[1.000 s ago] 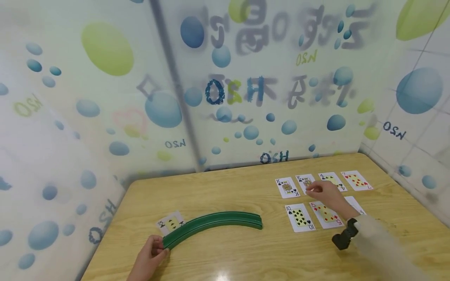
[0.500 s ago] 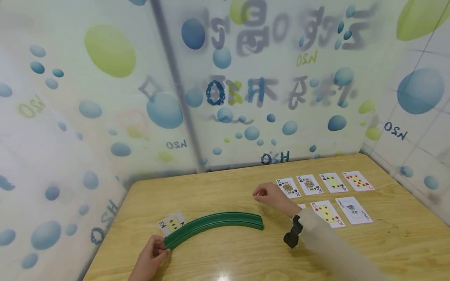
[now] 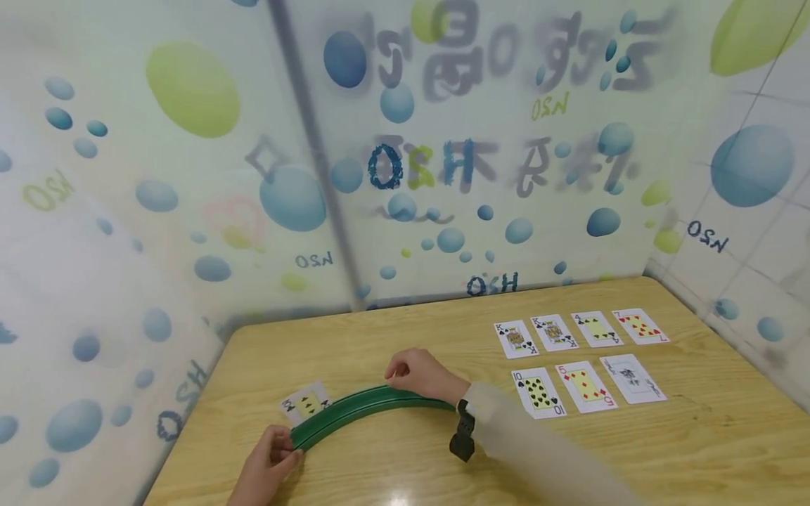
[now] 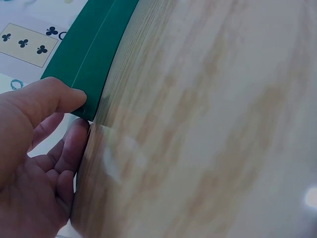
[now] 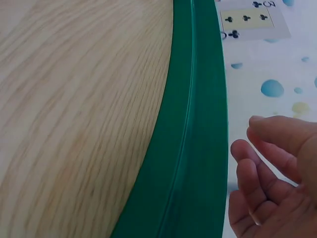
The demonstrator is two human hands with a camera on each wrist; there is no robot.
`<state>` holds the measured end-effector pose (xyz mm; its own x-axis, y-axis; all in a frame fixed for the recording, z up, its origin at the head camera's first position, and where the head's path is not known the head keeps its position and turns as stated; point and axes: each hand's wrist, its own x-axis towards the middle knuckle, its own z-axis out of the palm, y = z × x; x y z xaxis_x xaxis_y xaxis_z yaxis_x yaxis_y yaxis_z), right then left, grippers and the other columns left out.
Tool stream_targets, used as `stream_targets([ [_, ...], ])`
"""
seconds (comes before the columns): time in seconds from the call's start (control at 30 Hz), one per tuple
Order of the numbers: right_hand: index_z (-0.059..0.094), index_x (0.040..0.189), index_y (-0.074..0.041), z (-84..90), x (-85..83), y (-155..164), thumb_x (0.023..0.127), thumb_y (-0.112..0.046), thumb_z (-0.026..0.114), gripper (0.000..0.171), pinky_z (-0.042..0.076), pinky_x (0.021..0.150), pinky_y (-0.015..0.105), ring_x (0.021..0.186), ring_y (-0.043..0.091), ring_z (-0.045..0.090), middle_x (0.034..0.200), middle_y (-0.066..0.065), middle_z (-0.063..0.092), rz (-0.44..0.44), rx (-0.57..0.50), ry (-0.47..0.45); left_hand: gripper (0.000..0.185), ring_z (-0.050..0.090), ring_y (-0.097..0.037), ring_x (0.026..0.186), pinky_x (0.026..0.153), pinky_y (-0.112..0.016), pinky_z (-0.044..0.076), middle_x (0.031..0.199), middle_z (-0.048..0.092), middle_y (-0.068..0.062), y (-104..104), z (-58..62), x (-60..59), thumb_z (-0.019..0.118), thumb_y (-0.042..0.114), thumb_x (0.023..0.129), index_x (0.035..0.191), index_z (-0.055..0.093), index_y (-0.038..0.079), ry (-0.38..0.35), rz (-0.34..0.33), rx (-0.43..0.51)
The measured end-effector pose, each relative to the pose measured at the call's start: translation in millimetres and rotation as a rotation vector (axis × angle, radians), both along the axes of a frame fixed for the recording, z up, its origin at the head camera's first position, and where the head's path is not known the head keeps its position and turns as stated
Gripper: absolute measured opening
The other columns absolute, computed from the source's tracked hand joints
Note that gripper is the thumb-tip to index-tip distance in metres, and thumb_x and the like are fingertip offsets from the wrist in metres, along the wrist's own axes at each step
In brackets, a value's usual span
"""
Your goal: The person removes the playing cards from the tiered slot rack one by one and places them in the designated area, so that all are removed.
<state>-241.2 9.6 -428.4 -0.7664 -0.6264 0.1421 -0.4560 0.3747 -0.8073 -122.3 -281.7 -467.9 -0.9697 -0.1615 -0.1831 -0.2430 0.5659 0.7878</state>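
A curved green card holder [image 3: 357, 402] lies on the table, and my left hand [image 3: 268, 460] pinches its left end. In the left wrist view the thumb presses on the holder's [image 4: 94, 54] face, with fingers behind it. A three of clubs [image 3: 309, 400] stands at the holder's left part, its lower edge hidden by the green strip. My right hand [image 3: 430, 376] hovers at the middle of the holder, overlapping it in the head view. Its fingers [image 5: 250, 178] are loosely curled with nothing between them, beside the holder in the right wrist view.
Face-up cards lie in two rows at the right: two kings [image 3: 515, 339], a four of clubs [image 3: 597, 329] and a seven of hearts [image 3: 639, 326] behind; a ten of spades [image 3: 538, 393], five of diamonds [image 3: 586, 386] and joker [image 3: 633, 379] in front. Patterned walls border the table [image 3: 392, 471].
My right hand has moved left, from over the card rows to the middle of the green holder, uncovering the cards. My left hand stays on the holder's left end.
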Motion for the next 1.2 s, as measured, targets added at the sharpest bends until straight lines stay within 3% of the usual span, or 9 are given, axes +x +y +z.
stream_targets([
  [0.33, 0.068, 0.087, -0.007, 6.1, 9.6, -50.8, 0.086, -0.01, 0.066, 0.004, 0.045, 0.066, 0.019, 0.07, 0.002, 0.054, 0.077, -0.008, 0.061, 0.068, 0.003, -0.032, 0.029, 0.054, -0.021, 0.086, 0.074, -0.034, 0.045, 0.096, 0.054, -0.012, -1.1, 2.2, 1.8, 0.062, 0.003, 0.085, 0.107, 0.043, -0.001, -0.024, 0.016, -0.011],
  [0.57, 0.068, 0.084, -0.009, 2.4, 15.4, -78.0, 0.085, -0.012, 0.068, 0.003, 0.044, 0.064, 0.016, 0.068, 0.0, 0.053, 0.076, -0.009, 0.061, 0.061, 0.031, -0.023, 0.03, 0.053, -0.02, 0.085, 0.074, -0.034, 0.045, 0.096, 0.054, -0.011, -0.8, 2.7, 1.8, 0.063, 0.005, 0.085, 0.107, 0.042, 0.0, -0.02, 0.012, -0.016],
  [0.77, 0.07, 0.088, -0.01, 0.9, 17.6, -89.9, 0.084, -0.014, 0.069, 0.006, 0.043, 0.062, 0.017, 0.069, 0.002, 0.049, 0.077, -0.009, 0.058, 0.022, 0.092, 0.009, 0.03, 0.054, -0.019, 0.084, 0.074, -0.033, 0.045, 0.094, 0.055, -0.011, 1.2, 2.8, 2.5, 0.063, 0.003, 0.084, 0.106, 0.043, -0.001, 0.0, 0.01, -0.005],
  [1.2, 0.07, 0.08, -0.01, -5.2, 17.9, -100.3, 0.078, -0.014, 0.075, 0.006, 0.037, 0.058, 0.018, 0.065, 0.004, 0.042, 0.072, -0.009, 0.05, -0.022, 0.086, 0.013, 0.031, 0.054, -0.02, 0.084, 0.075, -0.034, 0.045, 0.095, 0.056, -0.011, -0.2, 2.3, 0.0, 0.064, 0.004, 0.084, 0.107, 0.044, -0.001, -0.001, 0.006, -0.023],
])
